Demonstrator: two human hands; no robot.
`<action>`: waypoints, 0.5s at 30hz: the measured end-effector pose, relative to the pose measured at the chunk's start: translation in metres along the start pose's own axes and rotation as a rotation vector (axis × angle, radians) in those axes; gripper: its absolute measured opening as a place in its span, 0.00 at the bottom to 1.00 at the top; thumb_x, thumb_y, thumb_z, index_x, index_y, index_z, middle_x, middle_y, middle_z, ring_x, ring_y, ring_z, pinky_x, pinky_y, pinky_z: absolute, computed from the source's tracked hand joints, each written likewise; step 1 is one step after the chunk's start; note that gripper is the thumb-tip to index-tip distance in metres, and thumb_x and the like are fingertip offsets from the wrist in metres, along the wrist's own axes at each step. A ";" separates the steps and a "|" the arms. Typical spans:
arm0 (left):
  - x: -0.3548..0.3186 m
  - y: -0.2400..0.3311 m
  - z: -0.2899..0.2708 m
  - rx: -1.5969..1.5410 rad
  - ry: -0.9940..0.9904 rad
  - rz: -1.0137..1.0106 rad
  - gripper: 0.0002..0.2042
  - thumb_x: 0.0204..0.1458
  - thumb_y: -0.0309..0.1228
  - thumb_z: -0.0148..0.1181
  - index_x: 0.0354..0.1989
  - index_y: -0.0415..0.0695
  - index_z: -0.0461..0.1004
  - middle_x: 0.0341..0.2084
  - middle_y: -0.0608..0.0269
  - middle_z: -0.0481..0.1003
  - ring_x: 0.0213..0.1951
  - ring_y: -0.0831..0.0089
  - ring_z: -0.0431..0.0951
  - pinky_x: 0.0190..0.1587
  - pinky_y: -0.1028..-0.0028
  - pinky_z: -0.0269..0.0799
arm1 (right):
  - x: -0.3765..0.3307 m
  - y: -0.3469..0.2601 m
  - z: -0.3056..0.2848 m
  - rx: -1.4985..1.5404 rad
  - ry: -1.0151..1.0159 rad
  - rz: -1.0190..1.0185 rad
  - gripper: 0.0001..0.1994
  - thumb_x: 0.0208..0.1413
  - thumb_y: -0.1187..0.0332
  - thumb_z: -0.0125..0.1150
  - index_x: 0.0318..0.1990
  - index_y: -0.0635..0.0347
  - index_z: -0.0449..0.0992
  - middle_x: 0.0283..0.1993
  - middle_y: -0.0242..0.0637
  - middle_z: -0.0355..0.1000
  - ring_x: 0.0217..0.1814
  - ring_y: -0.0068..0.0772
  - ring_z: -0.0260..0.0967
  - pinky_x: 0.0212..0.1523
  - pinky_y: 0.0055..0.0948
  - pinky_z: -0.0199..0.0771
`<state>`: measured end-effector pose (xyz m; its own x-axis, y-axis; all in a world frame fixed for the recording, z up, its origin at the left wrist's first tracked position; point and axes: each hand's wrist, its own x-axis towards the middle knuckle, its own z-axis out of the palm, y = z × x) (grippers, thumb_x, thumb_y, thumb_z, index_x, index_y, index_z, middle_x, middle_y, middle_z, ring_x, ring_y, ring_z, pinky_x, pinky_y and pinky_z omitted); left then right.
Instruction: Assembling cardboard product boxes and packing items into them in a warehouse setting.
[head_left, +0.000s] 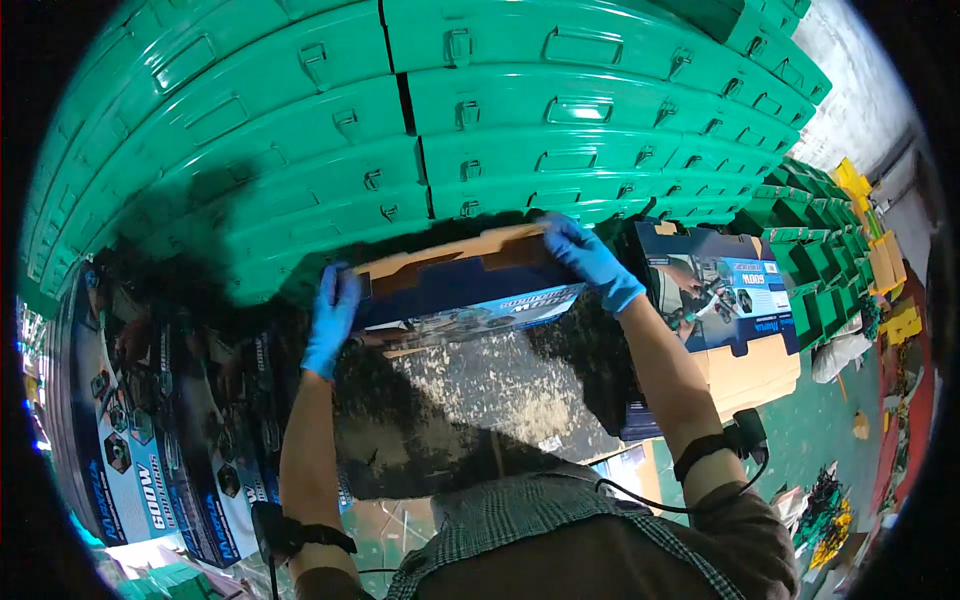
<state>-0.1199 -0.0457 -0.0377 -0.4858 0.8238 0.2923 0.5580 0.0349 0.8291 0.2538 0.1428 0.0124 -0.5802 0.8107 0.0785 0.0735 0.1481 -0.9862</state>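
Note:
A printed cardboard box (470, 285), dark blue with brown flaps open on top, is held up in front of me. My left hand (331, 320), in a blue glove, grips its left end. My right hand (590, 260), also gloved in blue, holds the box's upper right corner by a flap. The box hangs just in front of a tall stack of green plastic cases (500, 120). Below the box lies a worn, speckled dark surface (470, 390).
More printed boxes stand at the left (150, 440) and at the right (715, 285), the right one on a plain brown carton (750, 375). Green bins (820, 260) and yellow parts (885, 260) line the far right. Debris lies on the green floor (830, 500).

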 end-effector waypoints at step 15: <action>0.024 0.067 -0.002 0.797 -0.355 0.075 0.46 0.34 0.56 0.68 0.61 0.45 0.58 0.54 0.49 0.64 0.58 0.50 0.61 0.59 0.43 0.50 | -0.002 -0.026 0.043 -1.008 0.234 0.117 0.38 0.35 0.53 0.74 0.52 0.64 0.62 0.54 0.55 0.59 0.52 0.56 0.66 0.48 0.45 0.72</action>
<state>-0.0955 -0.0251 0.0256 -0.2650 0.9626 0.0568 0.9485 0.2497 0.1949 0.2181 0.1132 0.0314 -0.3618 0.9241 0.1231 0.8250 0.3788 -0.4194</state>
